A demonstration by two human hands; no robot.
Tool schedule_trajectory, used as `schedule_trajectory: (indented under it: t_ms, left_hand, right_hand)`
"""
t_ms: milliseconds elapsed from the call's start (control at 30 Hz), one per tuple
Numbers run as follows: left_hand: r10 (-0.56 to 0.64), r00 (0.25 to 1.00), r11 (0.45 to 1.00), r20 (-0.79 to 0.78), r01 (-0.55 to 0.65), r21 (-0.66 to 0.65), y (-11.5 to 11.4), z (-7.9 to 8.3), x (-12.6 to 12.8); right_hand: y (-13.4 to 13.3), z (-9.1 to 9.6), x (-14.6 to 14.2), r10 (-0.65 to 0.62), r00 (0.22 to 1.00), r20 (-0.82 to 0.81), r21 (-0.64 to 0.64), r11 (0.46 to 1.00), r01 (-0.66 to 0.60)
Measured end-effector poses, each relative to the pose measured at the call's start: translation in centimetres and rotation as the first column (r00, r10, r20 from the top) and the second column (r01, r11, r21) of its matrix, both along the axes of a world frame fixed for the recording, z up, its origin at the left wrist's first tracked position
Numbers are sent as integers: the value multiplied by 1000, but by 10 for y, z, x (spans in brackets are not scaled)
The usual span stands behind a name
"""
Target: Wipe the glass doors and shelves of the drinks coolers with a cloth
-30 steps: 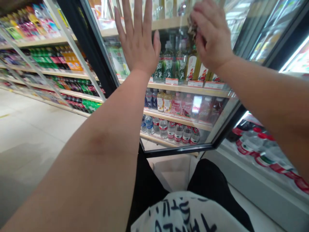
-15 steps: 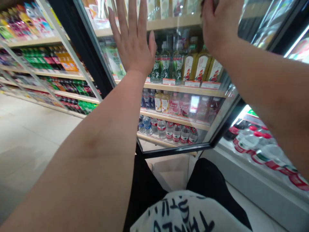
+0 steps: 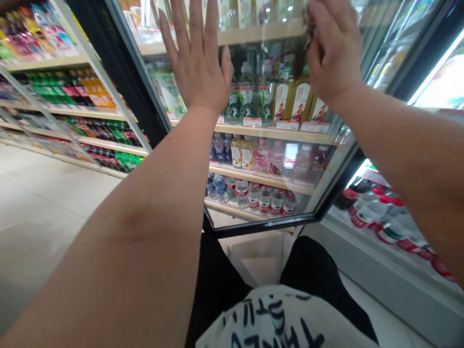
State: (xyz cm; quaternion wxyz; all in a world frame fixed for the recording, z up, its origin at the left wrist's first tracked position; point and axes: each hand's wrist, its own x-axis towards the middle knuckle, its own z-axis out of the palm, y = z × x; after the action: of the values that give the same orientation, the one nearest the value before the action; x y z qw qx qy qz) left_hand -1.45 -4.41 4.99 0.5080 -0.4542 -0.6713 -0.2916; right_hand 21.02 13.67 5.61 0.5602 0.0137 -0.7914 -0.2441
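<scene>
My left hand (image 3: 197, 58) lies flat against the open glass door (image 3: 253, 193) of a drinks fridge, fingers spread and stretched upward. My right hand (image 3: 331, 53) is closed on a dark crumpled thing, perhaps a cloth (image 3: 310, 26), pressed to the upper part of the same glass. Through the pane show shelves of drinks: green-labelled bottles (image 3: 246, 99), yellow bottles with red-and-white labels (image 3: 299, 99), and water bottles (image 3: 253, 193) on the lowest shelf.
The door's black frame (image 3: 261, 224) ends just above my black trousers. To the right stands the open fridge with red-capped bottles (image 3: 380, 212). Shelves of colourful drinks (image 3: 83, 92) line the left aisle above a pale tiled floor (image 3: 43, 203).
My right hand went up the glass and has come back down a little. The left hand stays flat on the door; the view has shifted slightly.
</scene>
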Motion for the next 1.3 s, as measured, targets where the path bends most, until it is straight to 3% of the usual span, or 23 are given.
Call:
schedule_trajectory:
  t_ms: [100, 200, 400, 500, 567, 667, 733, 800, 867, 933, 1000, 1067, 1233, 1300]
  left_hand:
    - [-27, 999, 1000, 25, 27, -11, 1, -1, 0]
    - [-23, 997, 999, 74, 25, -33, 0, 1, 2]
    - [-4, 997, 996, 75, 11, -87, -2, 3, -6]
    - [-74, 995, 996, 73, 77, -44, 0, 2, -12]
    - [-204, 974, 977, 102, 209, -37, 0, 2, -13]
    - [-402, 900, 912, 167, 410, -16, -3, 3, -10]
    - [-446, 876, 892, 182, 453, 4, -6, 3, -7]
    - [-434, 883, 898, 181, 439, 13, -7, 4, -4]
    - [-399, 901, 915, 170, 403, 13, -7, 4, -4]
    - [-342, 928, 939, 146, 345, 6, -8, 4, -3]
    - [-295, 947, 955, 124, 298, -3, -10, 4, -3]
    - [-298, 947, 954, 118, 300, 7, -14, 4, -1]
    - [-376, 916, 926, 142, 375, 36, -20, 4, 3]
    - [-395, 907, 919, 149, 392, 48, -21, 4, 3]
  right_hand:
    - [5, -14, 12, -14, 999, 53, 0, 1000, 14]
    - [3, -5, 17, -87, 983, 160, -73, 992, 100]
    - [7, 43, -9, -213, 957, -196, -258, 953, 159]
    - [-11, 57, -35, -183, 982, -45, -189, 967, 171]
    - [-27, 64, -52, -113, 988, 108, -74, 990, 121]
    - [-44, 59, -67, -71, 993, 93, -20, 997, 73]
    - [-45, 45, -69, -28, 996, 84, 33, 999, 25]
    - [-40, 33, -63, 14, 965, 263, 119, 992, -47]
    - [-30, 34, -53, 37, 936, 350, 103, 992, -77]
    - [-20, 46, -45, 75, 958, 276, 39, 995, -89]
    - [-13, 58, -42, 125, 988, 88, -25, 992, -124]
    - [-13, 59, -44, 153, 987, -44, -47, 987, -155]
    - [-20, 35, -51, 143, 979, 142, 54, 987, -152]
    - [-15, 37, -49, 144, 984, 109, 40, 988, -149]
